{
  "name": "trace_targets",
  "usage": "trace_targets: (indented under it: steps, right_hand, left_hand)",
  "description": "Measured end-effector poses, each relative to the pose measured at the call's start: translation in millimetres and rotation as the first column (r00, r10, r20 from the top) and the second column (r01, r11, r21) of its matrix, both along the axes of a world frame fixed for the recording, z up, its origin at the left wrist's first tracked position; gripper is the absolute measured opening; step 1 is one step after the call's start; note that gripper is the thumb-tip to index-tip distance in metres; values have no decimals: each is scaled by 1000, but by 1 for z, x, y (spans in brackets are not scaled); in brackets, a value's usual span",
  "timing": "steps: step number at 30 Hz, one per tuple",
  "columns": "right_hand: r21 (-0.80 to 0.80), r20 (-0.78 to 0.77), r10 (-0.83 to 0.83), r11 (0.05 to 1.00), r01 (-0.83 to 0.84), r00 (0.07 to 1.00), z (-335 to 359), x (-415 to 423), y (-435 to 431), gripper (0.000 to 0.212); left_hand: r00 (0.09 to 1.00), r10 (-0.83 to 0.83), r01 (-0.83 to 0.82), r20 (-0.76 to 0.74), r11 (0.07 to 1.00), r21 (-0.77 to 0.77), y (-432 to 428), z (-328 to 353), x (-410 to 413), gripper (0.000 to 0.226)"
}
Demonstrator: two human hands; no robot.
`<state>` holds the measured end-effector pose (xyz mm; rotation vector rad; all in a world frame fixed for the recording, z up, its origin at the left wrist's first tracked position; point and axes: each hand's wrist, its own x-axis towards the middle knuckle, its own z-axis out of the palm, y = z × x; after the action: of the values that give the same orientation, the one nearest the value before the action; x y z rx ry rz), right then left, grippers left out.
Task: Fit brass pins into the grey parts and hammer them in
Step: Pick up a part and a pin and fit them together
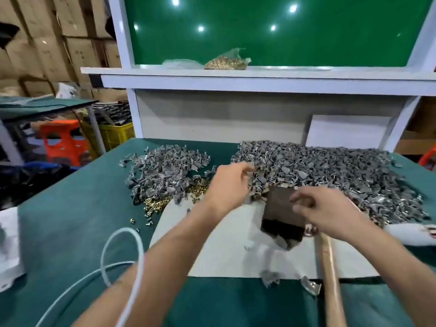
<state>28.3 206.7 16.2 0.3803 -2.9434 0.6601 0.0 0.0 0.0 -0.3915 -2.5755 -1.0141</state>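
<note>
Grey parts: larger pile [330,171] is spread over the far right of the desk [82,208], smaller pile [165,166] at far centre-left. Loose brass pins [160,204] are scattered along the near edge of the smaller pile.

Left grip [230,182] is placed between the two piles, fingers curled at the left edge of the larger pile. The pins lie to its left and a little nearer the person, so the left grip is the nearer one for them. Whether a grey part is pinched can't be told: motion blur.

Dark block [280,208] is set on the white board [212,244], just near of the larger pile. Right grip [323,211] is held over the block's right side, fingers loosely curled. Nothing is clearly seen in it, and its state can't be told either.

Hammer handle [329,267] lies with its long axis running from the block's near-right corner back toward the person, under the right forearm. Right grip is judged nearer to it. The head is mostly hidden by the right grip and the block.

Two stray grey parts [270,277] are seen at the board's near edge, blurred. No part can be made out seated on the block. A bag of brass pins [226,61] is kept on the shelf, well apart. A white cable [136,256] is looped at near left.
</note>
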Motion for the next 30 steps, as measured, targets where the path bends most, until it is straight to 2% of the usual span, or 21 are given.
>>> trace_targets:
  steps: [1, 3, 4, 6, 10, 12, 14, 18, 21, 23, 25, 27, 29, 30]
  right_hand:
    - [20, 18, -31, 999, 31, 999, -5, -12, -8, 16]
    - [116, 34, -84, 990, 79, 996, -17, -26, -19, 37]
    - [164, 48, -97, 983, 88, 994, -24, -29, -23, 47]
    - [177, 115, -86, 982, 64, 990, -33, -40, -21, 65]
    - [101, 356, 23, 993, -63, 934, -22, -66, -7, 113]
    - [132, 383, 34, 987, -91, 923, -20, -71, -5, 123]
    - [211, 367, -25, 976, -57, 930, -22, -68, -8, 126]
    - [428, 263, -254, 895, 123, 931, -28, -48, -33, 123]
    - [529, 94, -309, 821, 215, 946, -30, -31, -51, 109]
    - [510, 67, -285, 833, 212, 956, -27, -25, -55, 91]
    - [467, 120, -258, 866, 175, 959, -23, -22, -54, 73]
    - [419, 175, -241, 896, 149, 955, -18, -21, -51, 64]
    - [373, 113, -226, 912, 169, 968, -12, -22, -44, 50]
    - [270, 48, -201, 946, 181, 978, -8, -23, -41, 37]
  left_hand:
    - [992, 106, -94, 74, 983, -155, -11, -2, -13, 36]
    - [959, 239, -183, 153, 933, -310, -30, -20, -34, 31]
    - [948, 245, -158, 202, 916, -369, -40, -28, -36, 27]
    - [956, 208, -100, 207, 894, -437, -51, -44, -39, 22]
    - [975, 143, -53, 172, 894, -444, -64, -47, -52, 23]
    - [975, 109, -12, 195, 898, -440, -66, -45, -54, 22]
    - [976, 86, 3, 202, 914, -406, -70, -44, -55, 22]
    - [980, 111, -68, 165, 966, -249, -66, -38, -56, 22]
    - [994, 66, -62, 84, 997, -49, -53, -24, -52, 19]
    - [991, -15, -1, 132, 993, 120, -41, -15, -42, 18]
    - [970, -140, 74, 197, 948, 310, -28, -8, -27, 19]
    - [932, -249, 113, 262, 889, 443, -17, -5, -14, 21]
    - [883, -327, 102, 337, 834, 543, -9, -5, -3, 24]
    - [859, -355, 81, 369, 805, 588, -7, -5, 1, 24]
